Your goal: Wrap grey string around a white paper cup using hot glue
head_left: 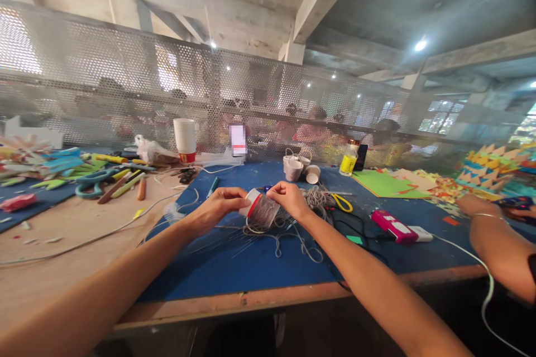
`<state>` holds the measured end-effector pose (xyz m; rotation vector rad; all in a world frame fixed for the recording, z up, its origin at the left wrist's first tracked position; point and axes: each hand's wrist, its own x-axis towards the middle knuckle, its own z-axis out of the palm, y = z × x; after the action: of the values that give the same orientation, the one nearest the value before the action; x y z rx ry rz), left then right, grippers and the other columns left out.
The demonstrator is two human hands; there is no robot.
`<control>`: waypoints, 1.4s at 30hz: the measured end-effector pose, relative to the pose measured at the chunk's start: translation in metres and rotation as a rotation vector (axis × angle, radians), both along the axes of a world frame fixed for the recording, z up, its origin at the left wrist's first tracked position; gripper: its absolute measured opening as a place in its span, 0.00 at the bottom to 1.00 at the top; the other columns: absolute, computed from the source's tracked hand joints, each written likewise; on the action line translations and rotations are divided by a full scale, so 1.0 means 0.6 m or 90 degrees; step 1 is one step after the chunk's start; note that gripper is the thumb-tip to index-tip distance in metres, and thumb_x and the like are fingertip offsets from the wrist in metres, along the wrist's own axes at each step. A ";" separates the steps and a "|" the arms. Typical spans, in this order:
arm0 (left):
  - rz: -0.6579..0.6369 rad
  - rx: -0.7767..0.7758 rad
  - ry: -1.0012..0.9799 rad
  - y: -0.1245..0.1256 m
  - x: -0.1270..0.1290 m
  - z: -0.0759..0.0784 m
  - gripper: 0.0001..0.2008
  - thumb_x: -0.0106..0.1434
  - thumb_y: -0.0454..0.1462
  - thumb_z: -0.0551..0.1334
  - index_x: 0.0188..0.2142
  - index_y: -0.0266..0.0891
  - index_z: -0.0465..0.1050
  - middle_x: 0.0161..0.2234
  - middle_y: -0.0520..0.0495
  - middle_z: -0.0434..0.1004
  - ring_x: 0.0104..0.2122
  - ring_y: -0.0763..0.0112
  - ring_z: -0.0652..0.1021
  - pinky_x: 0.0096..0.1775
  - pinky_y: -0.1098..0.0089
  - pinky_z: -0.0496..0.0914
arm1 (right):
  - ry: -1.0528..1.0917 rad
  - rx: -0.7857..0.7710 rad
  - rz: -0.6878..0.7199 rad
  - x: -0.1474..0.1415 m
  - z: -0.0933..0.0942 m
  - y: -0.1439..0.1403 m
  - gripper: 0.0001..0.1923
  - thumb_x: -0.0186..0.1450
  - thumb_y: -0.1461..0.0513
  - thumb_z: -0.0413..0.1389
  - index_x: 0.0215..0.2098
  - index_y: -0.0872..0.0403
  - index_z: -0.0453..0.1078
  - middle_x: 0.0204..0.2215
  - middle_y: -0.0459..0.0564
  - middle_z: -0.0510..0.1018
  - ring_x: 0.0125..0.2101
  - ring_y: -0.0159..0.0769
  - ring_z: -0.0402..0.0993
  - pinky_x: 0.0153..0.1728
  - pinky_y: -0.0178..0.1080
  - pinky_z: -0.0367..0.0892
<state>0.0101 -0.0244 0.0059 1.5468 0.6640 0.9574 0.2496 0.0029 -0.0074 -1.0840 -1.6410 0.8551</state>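
Observation:
Both my arms reach out over the blue mat (pixel 234 262). My left hand (pixel 220 204) and my right hand (pixel 288 199) together hold a small paper cup (pixel 262 209) lying on its side, with a red band near its white rim and grey string wound around its body. My left hand grips the rim end and my right hand pinches the string-wrapped end. Loose grey string (pixel 293 228) lies in a tangle on the mat just under and behind the cup.
A stack of paper cups (pixel 185 139), small cups (pixel 295 167), a yellow glue bottle (pixel 348 160), yellow-handled scissors (pixel 341 201) and a pink device (pixel 393 226) lie around. Tools and coloured paper crowd the left. Another person's arm (pixel 498 240) rests at right. A perforated metal screen (pixel 125 78) stands behind.

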 end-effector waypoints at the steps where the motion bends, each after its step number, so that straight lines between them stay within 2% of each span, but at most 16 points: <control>1: 0.000 -0.003 -0.002 0.000 0.000 0.000 0.07 0.59 0.41 0.71 0.30 0.39 0.83 0.29 0.49 0.80 0.33 0.68 0.75 0.41 0.68 0.67 | -0.001 -0.002 0.000 0.000 0.000 0.000 0.09 0.58 0.58 0.65 0.30 0.54 0.73 0.26 0.47 0.82 0.28 0.35 0.78 0.32 0.36 0.69; 11: 0.003 -0.029 -0.019 -0.005 0.001 0.003 0.07 0.58 0.41 0.72 0.31 0.39 0.83 0.30 0.47 0.81 0.33 0.67 0.77 0.41 0.67 0.69 | -0.042 0.008 -0.005 0.001 -0.004 0.004 0.10 0.57 0.57 0.67 0.29 0.54 0.74 0.27 0.48 0.82 0.28 0.36 0.78 0.34 0.37 0.69; 24: 0.005 -0.046 -0.048 0.000 -0.002 0.001 0.08 0.58 0.41 0.73 0.32 0.37 0.84 0.31 0.45 0.83 0.33 0.66 0.78 0.43 0.66 0.70 | -0.021 -0.002 0.011 -0.003 -0.007 0.006 0.15 0.57 0.52 0.68 0.29 0.55 0.74 0.25 0.47 0.81 0.26 0.35 0.76 0.29 0.36 0.69; 30: 0.039 -0.060 -0.078 -0.001 -0.001 0.009 0.09 0.54 0.40 0.75 0.30 0.36 0.83 0.31 0.45 0.82 0.33 0.66 0.79 0.43 0.66 0.71 | 0.032 -0.001 0.039 -0.001 0.006 0.000 0.15 0.62 0.51 0.63 0.37 0.54 0.75 0.29 0.48 0.82 0.27 0.35 0.76 0.28 0.35 0.70; 37: 0.112 -0.050 -0.085 -0.001 -0.002 0.014 0.10 0.54 0.42 0.75 0.31 0.37 0.83 0.32 0.43 0.83 0.35 0.64 0.80 0.45 0.64 0.73 | 0.050 -0.003 0.078 0.003 0.015 -0.015 0.27 0.70 0.38 0.49 0.47 0.50 0.73 0.30 0.45 0.79 0.20 0.33 0.76 0.25 0.36 0.70; 39: 0.138 -0.034 -0.078 0.000 -0.003 0.014 0.10 0.54 0.42 0.74 0.31 0.37 0.83 0.32 0.43 0.83 0.34 0.64 0.80 0.45 0.64 0.73 | 0.026 -0.009 0.086 0.003 0.016 -0.017 0.28 0.69 0.38 0.51 0.49 0.50 0.72 0.31 0.45 0.80 0.22 0.34 0.77 0.26 0.36 0.70; 42: 0.149 -0.018 -0.069 0.004 -0.004 0.011 0.11 0.54 0.42 0.74 0.31 0.37 0.84 0.32 0.43 0.83 0.35 0.63 0.80 0.46 0.63 0.72 | -0.013 0.008 0.073 0.000 0.014 -0.018 0.27 0.65 0.41 0.60 0.51 0.51 0.71 0.36 0.47 0.81 0.30 0.35 0.80 0.32 0.36 0.72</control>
<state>0.0076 -0.0218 0.0127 1.4025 0.7895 1.1919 0.2497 -0.0082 0.0012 -1.0000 -1.7367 0.9093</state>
